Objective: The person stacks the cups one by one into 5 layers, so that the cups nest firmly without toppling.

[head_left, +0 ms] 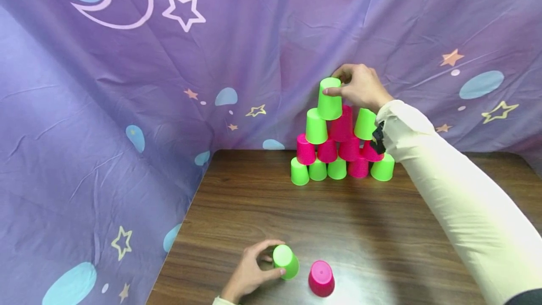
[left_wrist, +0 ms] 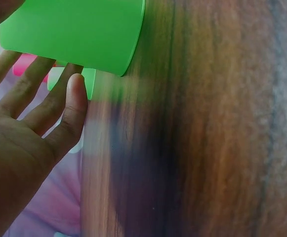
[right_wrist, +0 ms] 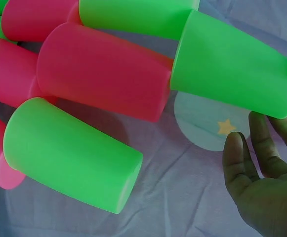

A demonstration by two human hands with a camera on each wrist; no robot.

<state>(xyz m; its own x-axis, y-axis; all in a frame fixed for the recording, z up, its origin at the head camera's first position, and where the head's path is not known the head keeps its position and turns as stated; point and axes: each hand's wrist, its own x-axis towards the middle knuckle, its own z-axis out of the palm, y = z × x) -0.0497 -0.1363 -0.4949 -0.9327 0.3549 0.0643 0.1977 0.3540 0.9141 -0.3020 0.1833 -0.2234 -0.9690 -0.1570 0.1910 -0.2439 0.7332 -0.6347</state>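
An upside-down green cup (head_left: 330,106) is pinched between the thumb and fingers of my right hand (head_left: 362,86). It stands atop the pyramid of cups, its rim over a green cup (head_left: 316,127) and a pink cup (head_left: 341,128) of the third row. In the right wrist view this held cup (right_wrist: 234,64) meets the pink cup's (right_wrist: 103,74) base. Near the table's front, my left hand (head_left: 249,271) grips another upside-down green cup (head_left: 288,263), thumb on the near side. The left wrist view shows that cup (left_wrist: 74,34) close up, fingers along its side.
A lone pink cup (head_left: 322,280) stands upside down right of the left hand. The pyramid's lower rows mix pink and green cups; my right sleeve (head_left: 449,187) passes beside its right end. Behind the wooden table (head_left: 254,201) hangs a purple star-print cloth (head_left: 254,60).
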